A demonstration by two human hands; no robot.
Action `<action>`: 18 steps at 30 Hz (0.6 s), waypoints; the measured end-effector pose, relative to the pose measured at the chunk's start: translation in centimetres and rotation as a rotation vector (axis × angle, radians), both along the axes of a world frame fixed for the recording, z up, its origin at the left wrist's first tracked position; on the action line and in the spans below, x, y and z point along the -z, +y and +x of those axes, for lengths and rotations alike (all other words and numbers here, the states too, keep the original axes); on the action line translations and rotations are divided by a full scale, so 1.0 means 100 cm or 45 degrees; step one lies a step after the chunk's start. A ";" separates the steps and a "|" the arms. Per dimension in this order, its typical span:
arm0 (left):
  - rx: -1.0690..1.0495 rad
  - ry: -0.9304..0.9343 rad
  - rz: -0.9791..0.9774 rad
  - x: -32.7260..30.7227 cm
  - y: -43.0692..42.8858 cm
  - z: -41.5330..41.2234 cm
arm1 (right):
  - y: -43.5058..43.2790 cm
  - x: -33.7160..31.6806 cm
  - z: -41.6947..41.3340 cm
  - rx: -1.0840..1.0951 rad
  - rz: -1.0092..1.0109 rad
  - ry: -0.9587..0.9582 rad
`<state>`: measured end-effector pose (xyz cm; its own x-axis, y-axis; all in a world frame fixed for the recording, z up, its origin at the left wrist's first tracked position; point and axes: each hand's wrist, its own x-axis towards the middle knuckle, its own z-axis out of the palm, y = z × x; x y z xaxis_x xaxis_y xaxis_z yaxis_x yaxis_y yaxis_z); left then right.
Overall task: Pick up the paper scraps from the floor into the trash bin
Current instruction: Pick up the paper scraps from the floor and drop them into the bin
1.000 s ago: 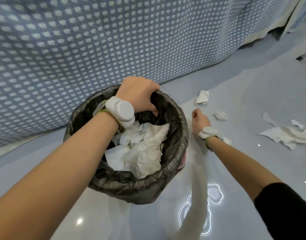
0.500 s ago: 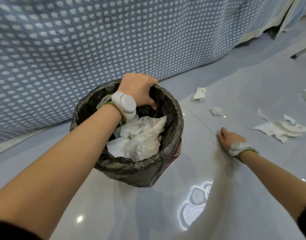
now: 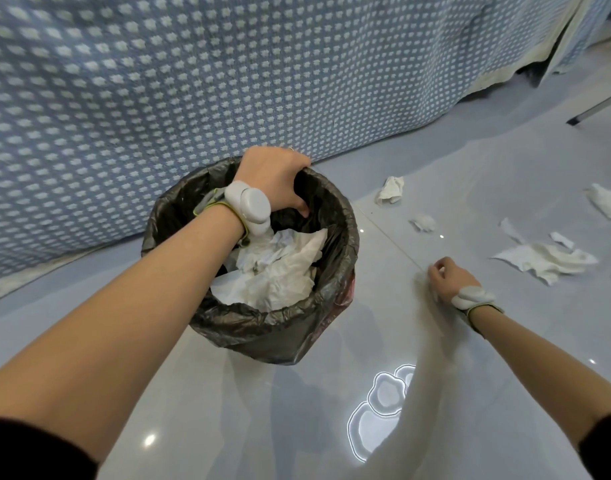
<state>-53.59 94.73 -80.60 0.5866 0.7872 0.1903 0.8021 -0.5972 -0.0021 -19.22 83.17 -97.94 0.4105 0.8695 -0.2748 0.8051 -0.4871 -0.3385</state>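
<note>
The trash bin [image 3: 262, 337], lined with a black bag, stands on the glossy grey floor and holds crumpled white paper [image 3: 279, 268]. My left hand [image 3: 272, 178] grips its far rim, thumb inside. Low on the floor to the bin's right, my right hand [image 3: 449, 278] has its fingers curled together, with a bit of white showing between the fingertips. Loose paper scraps lie beyond it: a crumpled one [image 3: 390, 190], a small one [image 3: 423, 223], a large flat sheet [image 3: 546, 261] and another piece [image 3: 607, 202] at the right edge.
A blue bedspread with white dots [image 3: 227, 81] hangs to the floor right behind the bin. A thin metal leg [image 3: 595, 109] slants at the far right. A ceiling lamp's reflection [image 3: 380, 410] shines on the floor near me.
My right hand left the bin's side and dropped to the floor over a small scrap, then curled its fingers shut there. That scrap no longer shows on the floor. Left hand kept its grip.
</note>
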 end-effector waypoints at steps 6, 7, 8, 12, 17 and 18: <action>0.007 -0.007 0.010 0.001 0.001 -0.001 | -0.011 0.018 -0.020 -0.206 0.098 -0.118; 0.008 -0.010 0.008 0.002 0.001 -0.001 | -0.012 0.021 -0.022 -0.181 0.117 -0.152; 0.008 -0.014 0.010 0.002 0.001 -0.001 | -0.011 0.024 -0.023 -0.155 0.102 -0.164; -0.018 -0.015 -0.017 0.000 -0.002 0.001 | 0.000 0.001 -0.037 0.107 0.114 0.190; -0.020 0.033 -0.025 -0.005 -0.017 0.012 | 0.007 -0.113 -0.121 -0.072 0.866 0.817; -0.034 0.055 -0.039 -0.003 -0.019 0.014 | 0.005 -0.136 -0.143 -0.208 0.933 0.886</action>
